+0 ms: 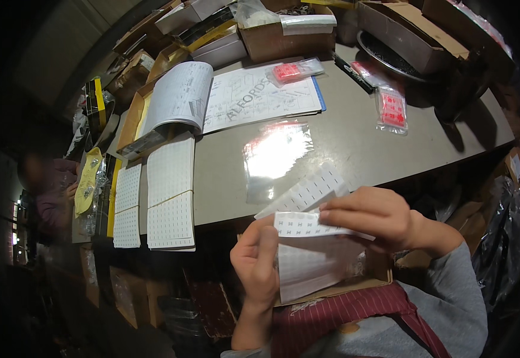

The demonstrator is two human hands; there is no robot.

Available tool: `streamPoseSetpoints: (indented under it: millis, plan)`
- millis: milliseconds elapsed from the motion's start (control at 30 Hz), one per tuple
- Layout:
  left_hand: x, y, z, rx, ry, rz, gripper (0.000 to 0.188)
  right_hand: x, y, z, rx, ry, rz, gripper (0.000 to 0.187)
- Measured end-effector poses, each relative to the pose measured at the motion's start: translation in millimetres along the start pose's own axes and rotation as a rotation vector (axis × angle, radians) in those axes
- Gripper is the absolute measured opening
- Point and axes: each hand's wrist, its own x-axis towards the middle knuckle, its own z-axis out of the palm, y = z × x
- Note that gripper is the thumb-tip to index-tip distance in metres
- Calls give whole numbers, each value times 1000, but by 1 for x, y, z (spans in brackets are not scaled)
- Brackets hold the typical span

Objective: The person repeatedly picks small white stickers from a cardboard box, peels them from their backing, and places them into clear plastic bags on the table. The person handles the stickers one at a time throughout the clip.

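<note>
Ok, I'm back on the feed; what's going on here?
A person's left hand pinches the left end of a white paper sheet with rows of small dark marks, and the right hand's fingers lie on its right part, in front of the grey table. A second white marked sheet slants just behind. Clear, shiny plastic bags lie beyond it; two banded stacks of white printed sheets lie further left.

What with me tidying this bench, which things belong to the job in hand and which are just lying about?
Likely in the job:
printed label sheet, held by left hand and right hand
banded stacks of similar sheets
clear plastic bags, perhaps

Apparently lying about:
open booklet
clear-and-red packets
brown cardboard box
</note>
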Motion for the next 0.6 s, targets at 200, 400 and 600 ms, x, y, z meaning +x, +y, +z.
streamPoseSetpoints:
  millis: [200,400,600]
  plan:
    - [0,9,6,112,-152,-97,31,-2,5,-11,457,-50,420,20]
    - [5,7,10,310,-85,0,20,2,16,-17,811,-172,628,29]
    - [12,19,10,222,-180,-90,28,-15,31,-14,985,-121,599,40]
